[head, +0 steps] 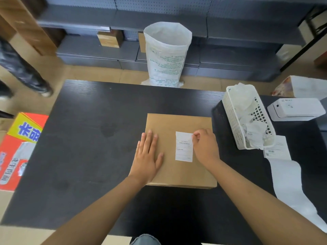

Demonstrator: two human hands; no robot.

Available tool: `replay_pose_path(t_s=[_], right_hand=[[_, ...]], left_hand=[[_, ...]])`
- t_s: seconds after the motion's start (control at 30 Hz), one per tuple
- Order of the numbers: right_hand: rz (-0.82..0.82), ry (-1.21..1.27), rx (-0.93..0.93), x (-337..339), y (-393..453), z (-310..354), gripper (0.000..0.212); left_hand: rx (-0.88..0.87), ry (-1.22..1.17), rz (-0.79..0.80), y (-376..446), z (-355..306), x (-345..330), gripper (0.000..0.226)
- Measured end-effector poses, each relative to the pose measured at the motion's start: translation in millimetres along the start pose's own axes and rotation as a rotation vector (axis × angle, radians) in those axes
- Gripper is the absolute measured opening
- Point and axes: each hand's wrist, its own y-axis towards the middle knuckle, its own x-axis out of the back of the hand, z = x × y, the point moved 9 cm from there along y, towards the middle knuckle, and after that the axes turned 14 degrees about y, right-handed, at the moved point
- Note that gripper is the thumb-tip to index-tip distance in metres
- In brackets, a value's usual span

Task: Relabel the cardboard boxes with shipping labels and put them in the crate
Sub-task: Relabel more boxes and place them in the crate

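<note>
A flat brown cardboard box [178, 124] lies on the black table [88, 138], right of centre. A white shipping label [183, 149] is stuck on its top. My left hand [147, 156] rests flat on the box's left part, fingers spread. My right hand [205, 145] pinches the label's upper right corner between thumb and forefinger. A white basket [231, 114] holding crumpled label paper stands to the right of the box.
A white label printer [295, 109] sits at the far right, with a long strip of white label paper [286, 175] trailing toward the front edge. A white woven sack [167, 53] stands on the floor beyond the table. A red and yellow carton [16, 149] is at left.
</note>
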Motion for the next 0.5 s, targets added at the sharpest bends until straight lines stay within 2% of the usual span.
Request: replay_pose_path(t_s=[0.5], right_hand=[[-0.025,0.044,0.030,-5.1,-1.5,-0.3,0.012]], left_hand=[[0.011,-0.107,-0.003,-0.7,3.3,-4.2,0.067]])
